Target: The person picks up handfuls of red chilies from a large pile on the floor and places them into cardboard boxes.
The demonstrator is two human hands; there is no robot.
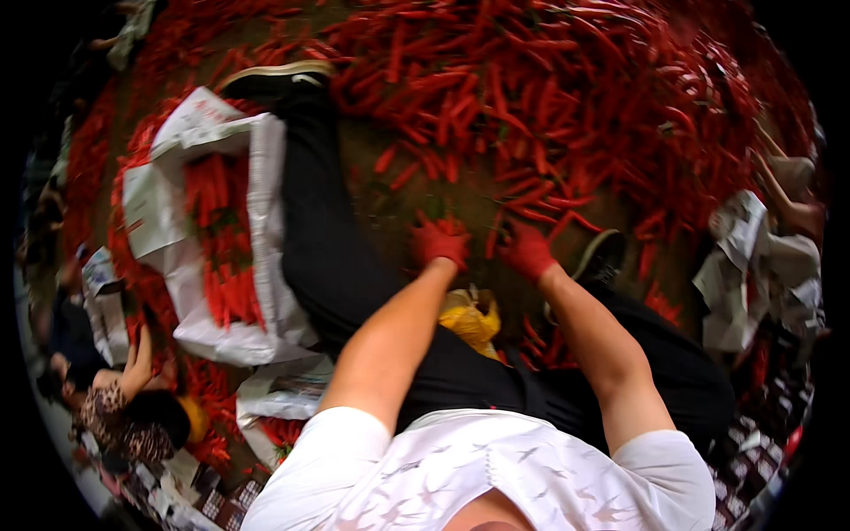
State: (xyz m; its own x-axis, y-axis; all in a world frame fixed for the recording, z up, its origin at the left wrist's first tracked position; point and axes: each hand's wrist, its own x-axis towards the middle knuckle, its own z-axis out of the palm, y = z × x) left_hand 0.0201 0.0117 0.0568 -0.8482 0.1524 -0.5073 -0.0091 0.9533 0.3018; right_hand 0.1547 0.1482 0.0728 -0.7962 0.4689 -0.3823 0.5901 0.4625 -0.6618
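My left hand (pixel 439 244), in a red glove, is closed round a small bunch of red chillies (pixel 447 224) at the middle of the view. My right hand (pixel 527 250), also red-gloved, is just right of it, its fingers curled down among loose chillies (pixel 540 214) on the brown floor (pixel 390 203); what they grip is too blurred to make out. A crumpled yellow bag (pixel 469 323) lies between my forearms. On the left, beside my outstretched leg, an open white sack (pixel 266 195) holds red chillies lined up in bundles.
A broad heap of red chillies (pixel 531 80) spreads beyond my hands. My black-shoed feet (pixel 266 80) frame the working spot. Co-workers (pixel 133 380) sit at the left and right edges (pixel 788 203) beside white sacks (pixel 730 283). Another white sack (pixel 274 398) lies by my left hip.
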